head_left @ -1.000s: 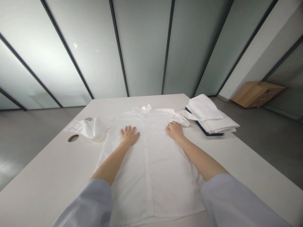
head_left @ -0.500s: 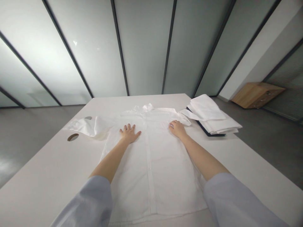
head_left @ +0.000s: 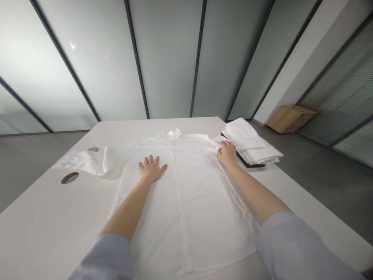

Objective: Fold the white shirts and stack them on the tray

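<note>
A white button-up shirt (head_left: 201, 198) lies spread front side up on the table, its collar at the far end and its button strip running down the middle. My left hand (head_left: 151, 170) rests flat on the shirt's left chest with fingers spread. At the shoulder on the right, my right hand (head_left: 227, 154) has its fingers curled over the shirt's sleeve; the fingertips are partly hidden. The other sleeve (head_left: 93, 160) stretches out to the left in loose folds.
Right of the shirt, folded white cloths (head_left: 247, 138) are stacked on a dark flat item (head_left: 256, 166). The pale table (head_left: 58, 217) has two round holes on its left, one (head_left: 70, 178) near the sleeve. A wooden cabinet (head_left: 291, 118) stands on the floor beyond, by frosted glass panels.
My right hand has moved right, off the chest and onto the sleeve at the shoulder, and its fingers have curled. My left hand stays on the shirt. The view has turned slightly right.
</note>
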A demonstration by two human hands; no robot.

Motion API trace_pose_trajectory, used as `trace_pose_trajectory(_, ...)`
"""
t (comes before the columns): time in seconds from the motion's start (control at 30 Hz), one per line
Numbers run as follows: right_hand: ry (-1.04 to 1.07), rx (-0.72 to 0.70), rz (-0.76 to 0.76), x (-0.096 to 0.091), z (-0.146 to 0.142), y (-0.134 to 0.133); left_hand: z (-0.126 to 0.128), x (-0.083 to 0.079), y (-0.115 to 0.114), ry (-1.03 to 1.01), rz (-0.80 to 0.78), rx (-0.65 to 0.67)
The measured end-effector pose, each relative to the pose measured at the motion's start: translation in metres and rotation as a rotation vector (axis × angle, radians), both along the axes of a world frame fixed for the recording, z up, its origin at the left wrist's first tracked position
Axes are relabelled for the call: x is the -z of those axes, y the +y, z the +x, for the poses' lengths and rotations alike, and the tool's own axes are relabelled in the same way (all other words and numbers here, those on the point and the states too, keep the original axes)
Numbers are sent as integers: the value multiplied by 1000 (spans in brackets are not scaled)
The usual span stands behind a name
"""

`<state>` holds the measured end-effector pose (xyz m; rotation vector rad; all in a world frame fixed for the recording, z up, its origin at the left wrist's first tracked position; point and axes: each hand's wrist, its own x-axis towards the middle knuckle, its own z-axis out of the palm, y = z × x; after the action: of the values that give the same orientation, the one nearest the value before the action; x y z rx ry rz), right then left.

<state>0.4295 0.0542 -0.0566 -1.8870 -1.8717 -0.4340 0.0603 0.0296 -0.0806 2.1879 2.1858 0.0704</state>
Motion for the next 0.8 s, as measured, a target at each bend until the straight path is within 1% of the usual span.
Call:
trace_pose_trajectory(0.07,-94,87,6,-14,23,5,0,0,0,-11,1,-1)
trace_pose_trajectory(0.1,-157,117,-34,-22,35,9,0,0,0,-16,-4,-4)
trace_pose_trajectory(0.2,-340,183,-284,-40,70,21,0,0,0,-24,-20,-5)
trace_pose_trajectory(0.27,-415,180,-452,-48,88,26,1,0,0,-24,-21,-5)
trace_pose_trajectory(0.3,-436,165,-510,-51,94,27,1,0,0,-23,-19,-4)
trace_pose_trajectory(0.37,-443,138,-548,-58,100,27,1,0,-1,-22,-11,-3)
trace_pose_trajectory(0.43,-394,149,-467,-68,99,23,2,0,-1,-22,-8,-2)
trace_pose_trajectory(0.5,-281,199,-291,-84,94,19,3,0,-1,-21,-12,-7)
trace_pose_trajectory(0.6,-31,293,84,-118,85,13,4,0,-1,-16,-17,-11)
trace_pose_trajectory(0.67,112,316,343,-142,77,11,4,0,0,-15,-21,-12)
trace_pose_trajectory(0.73,175,246,520,-161,62,11,6,0,2,-18,-22,-21)
trace_pose_trajectory(0.77,175,177,557,-167,50,11,8,0,3,-21,-20,-27)
trace_pose_trajectory(0.8,161,100,561,-169,35,11,10,0,5,-26,-17,-35)
